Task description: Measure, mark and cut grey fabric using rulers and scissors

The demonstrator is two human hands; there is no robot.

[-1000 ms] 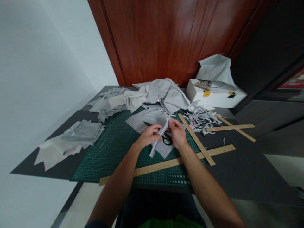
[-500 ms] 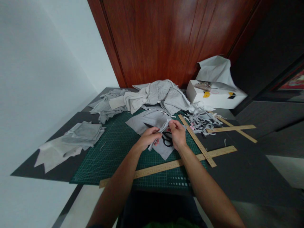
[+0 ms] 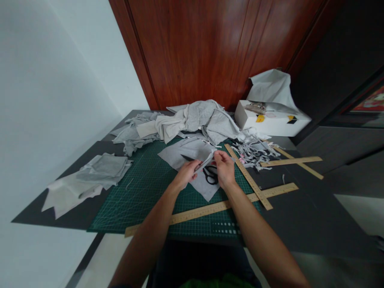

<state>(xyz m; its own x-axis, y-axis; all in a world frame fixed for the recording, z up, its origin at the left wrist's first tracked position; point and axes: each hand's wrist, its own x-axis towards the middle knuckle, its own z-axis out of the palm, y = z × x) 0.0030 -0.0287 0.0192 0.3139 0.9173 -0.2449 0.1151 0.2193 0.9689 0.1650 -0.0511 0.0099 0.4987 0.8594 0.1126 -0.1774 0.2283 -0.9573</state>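
Between both hands a folded piece of grey fabric (image 3: 206, 161) is held up, slanting from lower left to upper right. My left hand (image 3: 186, 173) is closed on its lower left end, and my right hand (image 3: 223, 165) pinches the upper right end. Black-handled scissors (image 3: 211, 176) lie beneath, their dark blade pointing left and their middle hidden by the left hand and the fabric. Under the scissors a larger grey cloth (image 3: 177, 153) is spread on the green cutting mat (image 3: 144, 192).
Wooden rulers (image 3: 207, 209) lie crossed at the front and right. Thin fabric scraps (image 3: 255, 153) are heaped on the right, before a white box (image 3: 273, 122). Crumpled grey cloth (image 3: 204, 116) lines the back. Folded cloth pieces (image 3: 103, 170) rest at the left on the dark table (image 3: 303, 224).
My left hand has shifted slightly along the folded fabric, whose lower end no longer hangs below the fingers and looks flatter. The right hand stays nearly still.
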